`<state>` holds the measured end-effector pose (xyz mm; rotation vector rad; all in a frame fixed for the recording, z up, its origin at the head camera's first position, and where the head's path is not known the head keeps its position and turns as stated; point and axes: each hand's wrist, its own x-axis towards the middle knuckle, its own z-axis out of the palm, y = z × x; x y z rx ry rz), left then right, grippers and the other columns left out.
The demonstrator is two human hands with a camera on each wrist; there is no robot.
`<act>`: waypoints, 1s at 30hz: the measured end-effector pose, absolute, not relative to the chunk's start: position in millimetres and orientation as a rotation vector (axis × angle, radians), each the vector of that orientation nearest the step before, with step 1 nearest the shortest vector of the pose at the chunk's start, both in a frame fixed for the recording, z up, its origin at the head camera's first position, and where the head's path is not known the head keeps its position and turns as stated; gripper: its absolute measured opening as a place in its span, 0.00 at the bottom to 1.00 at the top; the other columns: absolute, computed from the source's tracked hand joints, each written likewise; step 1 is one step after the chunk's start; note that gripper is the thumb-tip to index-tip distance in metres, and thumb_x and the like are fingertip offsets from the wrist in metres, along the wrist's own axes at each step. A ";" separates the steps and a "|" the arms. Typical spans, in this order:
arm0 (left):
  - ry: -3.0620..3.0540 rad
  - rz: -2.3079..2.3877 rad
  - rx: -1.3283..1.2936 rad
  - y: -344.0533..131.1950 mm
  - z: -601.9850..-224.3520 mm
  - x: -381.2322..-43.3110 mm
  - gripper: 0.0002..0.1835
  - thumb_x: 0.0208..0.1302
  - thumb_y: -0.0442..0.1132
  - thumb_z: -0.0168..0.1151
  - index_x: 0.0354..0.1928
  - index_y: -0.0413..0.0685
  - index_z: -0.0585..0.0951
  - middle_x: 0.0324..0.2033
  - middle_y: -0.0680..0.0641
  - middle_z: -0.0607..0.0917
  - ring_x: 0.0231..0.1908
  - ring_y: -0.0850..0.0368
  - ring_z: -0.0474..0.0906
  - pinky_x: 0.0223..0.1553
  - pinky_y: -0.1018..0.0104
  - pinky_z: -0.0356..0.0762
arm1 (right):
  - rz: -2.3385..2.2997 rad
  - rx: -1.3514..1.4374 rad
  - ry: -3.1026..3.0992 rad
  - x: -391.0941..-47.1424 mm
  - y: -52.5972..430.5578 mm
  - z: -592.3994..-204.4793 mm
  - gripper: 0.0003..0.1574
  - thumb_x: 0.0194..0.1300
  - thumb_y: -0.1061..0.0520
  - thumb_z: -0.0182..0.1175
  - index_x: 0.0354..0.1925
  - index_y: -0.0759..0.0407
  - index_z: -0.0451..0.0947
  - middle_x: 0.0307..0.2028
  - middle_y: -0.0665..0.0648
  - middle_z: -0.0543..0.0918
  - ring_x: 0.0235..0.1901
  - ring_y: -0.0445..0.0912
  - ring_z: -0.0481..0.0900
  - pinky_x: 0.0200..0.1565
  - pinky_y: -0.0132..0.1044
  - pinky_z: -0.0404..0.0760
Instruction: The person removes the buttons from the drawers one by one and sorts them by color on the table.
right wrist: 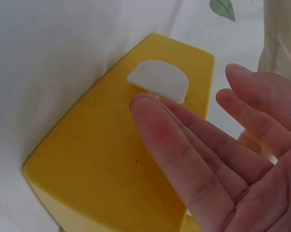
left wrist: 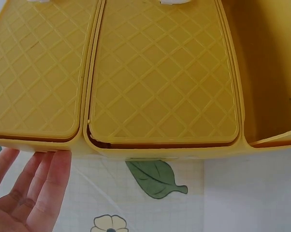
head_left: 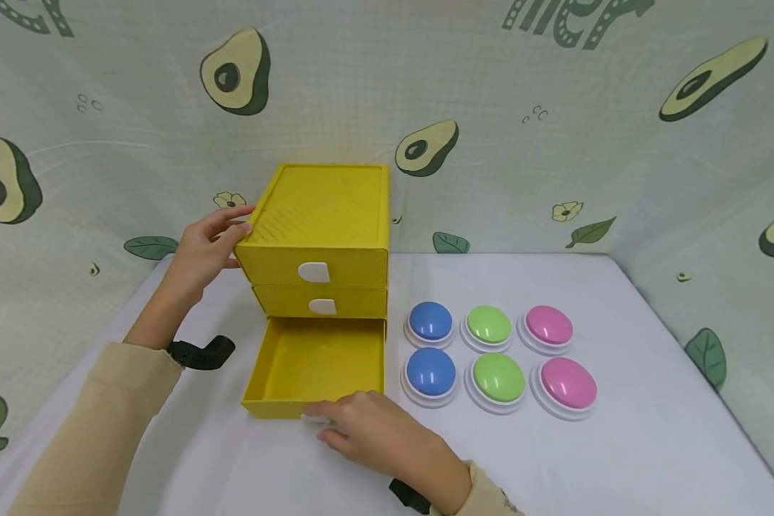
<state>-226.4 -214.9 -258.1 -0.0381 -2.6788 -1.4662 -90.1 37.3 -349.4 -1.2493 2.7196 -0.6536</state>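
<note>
A yellow cabinet (head_left: 325, 208) with three stacked drawers stands on the table. Its upper two drawers, each with a white handle (head_left: 314, 271), are closed. The bottom drawer (head_left: 250, 408) is pulled out and its inside is bare. My left hand (head_left: 205, 244) rests against the cabinet's left side near the top, fingers extended along the wall in the left wrist view. At the front of the pulled-out drawer is my right hand (head_left: 368, 428). In the right wrist view its fairly straight fingers (right wrist: 165, 140) reach just beside the white drawer handle (right wrist: 160, 78), without curling round it.
Right of the cabinet stand several round push buttons in two rows: blue (head_left: 431, 373), green (head_left: 499, 378) and pink (head_left: 568, 383), each on a white base. A white cloth covers the table (head_left: 645, 430). Behind hangs an avocado-print curtain (head_left: 335, 86).
</note>
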 end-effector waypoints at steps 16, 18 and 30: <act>-2.693 -1.462 -0.048 -214.2 -259.8 -226.7 0.28 0.67 0.60 0.44 0.68 0.65 0.63 0.61 0.43 0.69 0.43 0.62 0.74 0.36 0.76 0.77 | -0.533 -1.104 2.796 -86.2 25.8 -358.4 0.16 0.64 0.56 0.58 0.51 0.50 0.79 0.19 0.45 0.76 0.13 0.32 0.62 0.19 0.18 0.63; -2.691 -1.464 -0.050 -214.3 -259.5 -226.4 0.28 0.67 0.59 0.44 0.68 0.65 0.63 0.61 0.44 0.70 0.42 0.63 0.74 0.35 0.76 0.78 | -0.514 -1.116 2.835 -86.4 24.7 -361.1 0.15 0.63 0.57 0.58 0.49 0.50 0.80 0.23 0.46 0.81 0.14 0.32 0.64 0.20 0.18 0.64; -2.677 -1.457 -0.062 -214.0 -257.1 -224.9 0.28 0.67 0.59 0.44 0.67 0.64 0.64 0.59 0.45 0.70 0.38 0.69 0.75 0.35 0.76 0.78 | -0.522 -1.111 2.968 -89.9 20.4 -370.0 0.05 0.62 0.56 0.60 0.34 0.54 0.83 0.21 0.48 0.82 0.16 0.32 0.70 0.21 0.17 0.68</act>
